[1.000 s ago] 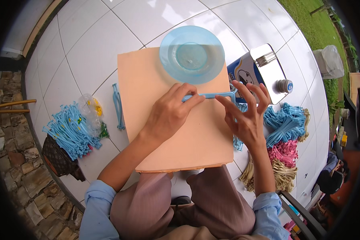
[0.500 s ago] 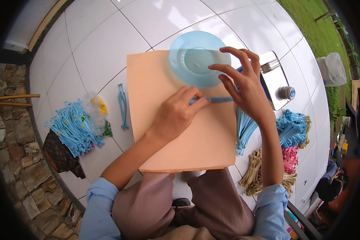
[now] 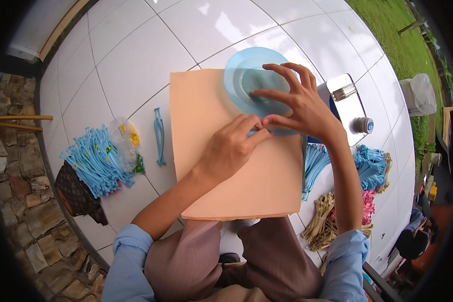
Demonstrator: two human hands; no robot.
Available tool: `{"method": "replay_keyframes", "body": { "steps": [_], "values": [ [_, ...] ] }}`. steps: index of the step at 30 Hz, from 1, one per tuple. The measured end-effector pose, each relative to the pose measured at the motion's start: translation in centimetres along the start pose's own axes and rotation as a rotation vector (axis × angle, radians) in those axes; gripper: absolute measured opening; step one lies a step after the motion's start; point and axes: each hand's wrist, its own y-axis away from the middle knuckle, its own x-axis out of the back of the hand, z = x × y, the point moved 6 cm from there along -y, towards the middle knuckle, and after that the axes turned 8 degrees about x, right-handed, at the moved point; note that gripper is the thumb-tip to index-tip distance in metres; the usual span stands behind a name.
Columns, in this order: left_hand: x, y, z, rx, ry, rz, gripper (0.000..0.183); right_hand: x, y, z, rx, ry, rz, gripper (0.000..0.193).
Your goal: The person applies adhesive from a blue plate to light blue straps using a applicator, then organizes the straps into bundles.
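A peach-coloured board lies over my lap. Just above its middle, my left hand pinches a thin light-blue strip, mostly hidden by fingers. My right hand hovers beside it, fingers spread, its thumb at the left fingertips. Beneath those spread fingers, a clear blue plate overlaps the board's far edge; whatever lies in it is hard to make out.
Left on the white tiles are a knotted blue strip, a pile of blue strips and a plastic bag. Rightward stand a metal can, blue bundles, beige bundles and pink ones.
My right hand has come down and left, bringing its thumb to my left fingertips. The left hand keeps its pinch on the strip. The whole view has shifted slightly.
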Motion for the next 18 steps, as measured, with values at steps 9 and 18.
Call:
{"method": "replay_keyframes", "body": {
  "steps": [9, 18],
  "values": [
    [0.0, 0.0, -0.1, 0.025, 0.021, -0.012, 0.019, -0.1, 0.7, -0.7, 0.046, 0.021, 0.101, 0.032],
    [-0.1, 0.1, -0.2, 0.025, 0.012, -0.023, 0.021, 0.7, 1.8, -0.6, -0.166, -0.003, 0.200, 0.035]
  ]
}}
